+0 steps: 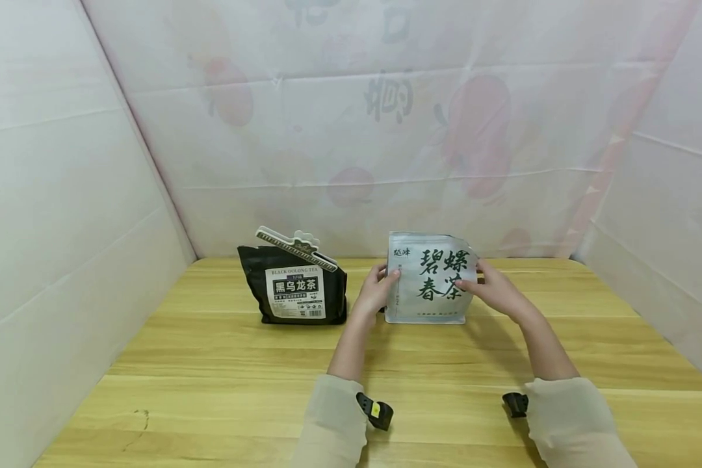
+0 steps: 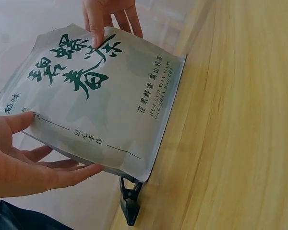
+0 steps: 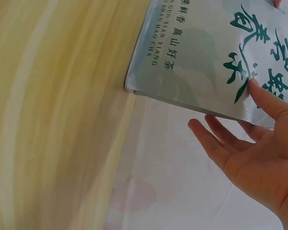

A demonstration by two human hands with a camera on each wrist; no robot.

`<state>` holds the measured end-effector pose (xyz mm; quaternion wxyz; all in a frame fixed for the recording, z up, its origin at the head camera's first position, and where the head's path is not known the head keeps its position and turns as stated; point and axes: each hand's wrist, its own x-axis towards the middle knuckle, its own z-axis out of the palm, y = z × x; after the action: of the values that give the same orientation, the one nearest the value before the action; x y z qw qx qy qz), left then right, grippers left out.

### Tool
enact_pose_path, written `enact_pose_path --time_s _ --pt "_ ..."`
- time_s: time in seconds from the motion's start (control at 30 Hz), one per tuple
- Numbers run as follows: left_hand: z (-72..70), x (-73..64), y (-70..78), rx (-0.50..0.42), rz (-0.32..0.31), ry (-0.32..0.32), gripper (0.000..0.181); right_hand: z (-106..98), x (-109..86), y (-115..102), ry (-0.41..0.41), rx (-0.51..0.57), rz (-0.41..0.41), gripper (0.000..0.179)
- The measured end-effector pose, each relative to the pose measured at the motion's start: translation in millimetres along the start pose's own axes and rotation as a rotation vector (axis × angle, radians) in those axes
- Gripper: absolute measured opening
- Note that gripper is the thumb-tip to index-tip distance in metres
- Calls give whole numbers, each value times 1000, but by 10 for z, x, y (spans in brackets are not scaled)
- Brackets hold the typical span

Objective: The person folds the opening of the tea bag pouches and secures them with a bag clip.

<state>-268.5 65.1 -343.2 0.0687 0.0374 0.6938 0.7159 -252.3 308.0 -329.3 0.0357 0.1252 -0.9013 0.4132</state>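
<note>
Fingers (image 3: 209, 143) parted, left hand (image 1: 373, 294) and right hand (image 1: 499, 292) grip the pale pouch (image 1: 427, 279).

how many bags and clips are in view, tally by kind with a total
Bags: 2, a black bag and a pale bag
Clips: 2, a long clip and a small black clip
Total: 4

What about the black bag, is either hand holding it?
No: the left hand and right hand both hold the pale bag, while the black bag stands apart, untouched.
</note>
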Motion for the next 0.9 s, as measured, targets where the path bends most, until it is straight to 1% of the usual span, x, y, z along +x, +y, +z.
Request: enact_pose_path --time_s 0.1,0.17,0.27,0.33,0.43,0.57,0.7,0.8,0.9 --pt "4 1 -1 4 14 6 51 -43 -19 -27 -6 12 -5 68" --pt "15 3 4 0 22 20 53 -85 -40 -60 -1 6 2 64" --pt "46 -1 16 -8 34 64 54 -149 -72 -131 -1 -9 9 63" --pt "74 -6 27 -10 53 96 53 -184 -85 -182 7 -9 -3 63" --pt "113 -11 42 -10 84 139 52 -212 -74 -248 40 32 -47 61" --pt "154 -22 80 -11 103 172 52 -226 -25 -312 80 86 -72 57" --pt "178 -36 103 4 113 187 53 -223 27 -361 97 132 -56 61" --pt "185 -36 85 4 112 189 52 -201 48 -371 111 173 -32 63" --pt "182 -40 82 -3 104 194 51 -162 65 -366 122 186 -3 63"
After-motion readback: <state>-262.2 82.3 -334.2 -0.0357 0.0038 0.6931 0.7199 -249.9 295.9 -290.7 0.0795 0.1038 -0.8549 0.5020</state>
